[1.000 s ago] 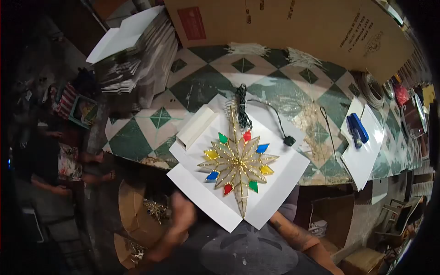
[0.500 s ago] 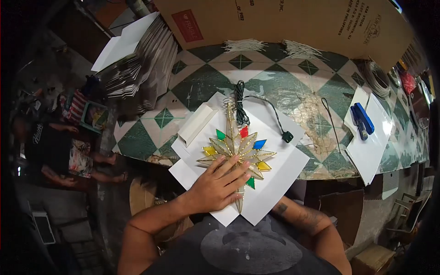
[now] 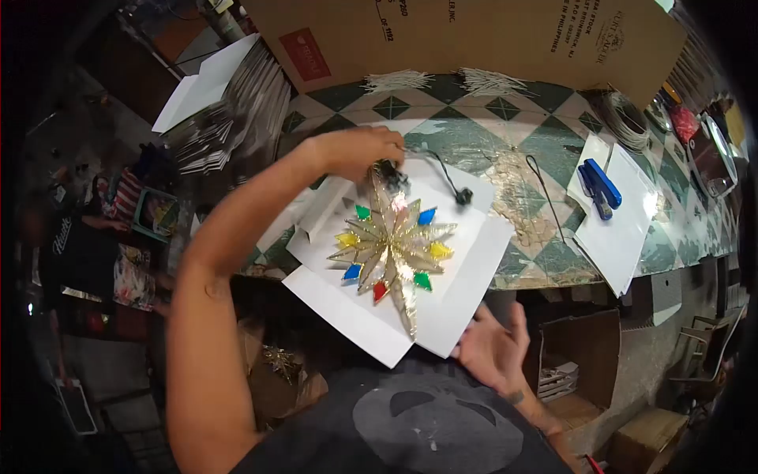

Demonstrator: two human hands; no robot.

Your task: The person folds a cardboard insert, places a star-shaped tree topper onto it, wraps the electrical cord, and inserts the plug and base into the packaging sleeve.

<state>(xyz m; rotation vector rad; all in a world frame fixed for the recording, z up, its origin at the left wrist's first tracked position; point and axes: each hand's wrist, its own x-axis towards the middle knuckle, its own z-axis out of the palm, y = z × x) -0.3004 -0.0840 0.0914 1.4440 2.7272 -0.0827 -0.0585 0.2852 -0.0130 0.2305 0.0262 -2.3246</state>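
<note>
A gold-edged star ornament [image 3: 389, 245] with small red, blue, green and yellow diamond pieces lies on an unfolded white card [image 3: 466, 268]. At the star's top tip, my left hand [image 3: 365, 150] has its fingers closed round the bundled dark cord [image 3: 392, 175]; the spring there is hidden by the hand. A loose length of that cord ends in a black plug [image 3: 463, 196] on the card's upper right. My right hand [image 3: 497, 345] is by the card's lower right edge, palm up and fingers apart, holding nothing.
The tiled table [image 3: 521, 253] bears a blue stapler [image 3: 600, 188] on white sheets, a thin dark loop of wire [image 3: 545, 197], a wire coil [image 3: 620, 122] and white sticks [image 3: 493, 81]. A card stack [image 3: 237, 110] stands left, a large carton [image 3: 474, 39] behind. Another person [image 3: 87, 253] sits at far left.
My left hand has gone from the star's middle up to the cord at its top. My right hand has come out from beneath the card's edge, opening. The view has shifted slightly.
</note>
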